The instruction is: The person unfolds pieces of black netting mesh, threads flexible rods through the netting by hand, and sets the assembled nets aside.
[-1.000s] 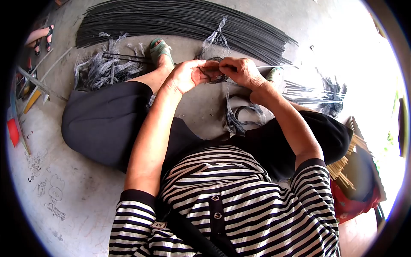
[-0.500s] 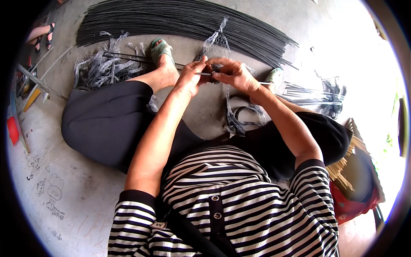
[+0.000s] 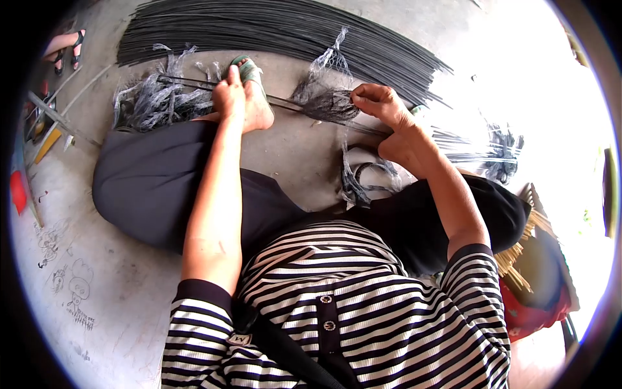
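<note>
My left hand (image 3: 230, 97) is closed beside my sandalled foot (image 3: 258, 104), over thin dark rods (image 3: 285, 105); what its fingers hold is hidden. My right hand (image 3: 382, 105) pinches the edge of a dark mesh net (image 3: 330, 105), which spreads out to its left above the floor. The rods run on past the net towards the right. From the top of the net a pale, clear mesh strand (image 3: 334, 55) reaches up over a long bundle of black rods (image 3: 272, 29).
Tangled grey netting (image 3: 152, 97) lies beyond my left knee. Between my legs is a dark and clear netting coil (image 3: 363, 178). A tied rod bundle (image 3: 502, 149) rests at the right, with a red bag (image 3: 531, 318) and pale sticks (image 3: 515, 269) below. Another person's feet (image 3: 78, 48) show upper left.
My hands were together over the mesh; my left hand has since moved away left to beside the foot. My right hand has shifted slightly right, and the dark net now shows spread out.
</note>
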Demonstrator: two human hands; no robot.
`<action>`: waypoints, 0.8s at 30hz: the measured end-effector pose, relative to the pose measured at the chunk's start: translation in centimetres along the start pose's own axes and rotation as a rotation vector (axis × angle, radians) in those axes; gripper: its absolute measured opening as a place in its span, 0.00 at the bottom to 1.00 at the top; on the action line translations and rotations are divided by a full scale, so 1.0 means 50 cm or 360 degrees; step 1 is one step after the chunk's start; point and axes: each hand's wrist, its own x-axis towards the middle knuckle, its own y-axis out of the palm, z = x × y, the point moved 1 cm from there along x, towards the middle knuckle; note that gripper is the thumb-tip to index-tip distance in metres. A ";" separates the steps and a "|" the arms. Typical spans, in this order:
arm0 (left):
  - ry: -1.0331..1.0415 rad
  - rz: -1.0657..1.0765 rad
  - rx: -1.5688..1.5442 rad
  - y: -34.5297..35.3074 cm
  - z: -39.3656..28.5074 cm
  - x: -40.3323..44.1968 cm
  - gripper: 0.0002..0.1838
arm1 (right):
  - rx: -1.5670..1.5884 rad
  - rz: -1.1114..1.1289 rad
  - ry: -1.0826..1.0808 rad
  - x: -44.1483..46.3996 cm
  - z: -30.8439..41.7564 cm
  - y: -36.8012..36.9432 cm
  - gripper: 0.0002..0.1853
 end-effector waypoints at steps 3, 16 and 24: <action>-0.0322 0.0733 -0.0640 0.040 0.001 -0.041 0.38 | -0.0057 0.0090 -0.0041 0.010 -0.005 0.027 0.10; 0.0052 -0.0234 -0.0121 0.009 0.007 -0.019 0.32 | -0.0193 0.0020 -0.0156 -0.004 -0.018 0.024 0.10; -0.0212 0.0204 -0.0852 0.020 0.018 0.008 0.34 | -0.0316 -0.0030 -0.0126 -0.004 -0.011 0.037 0.11</action>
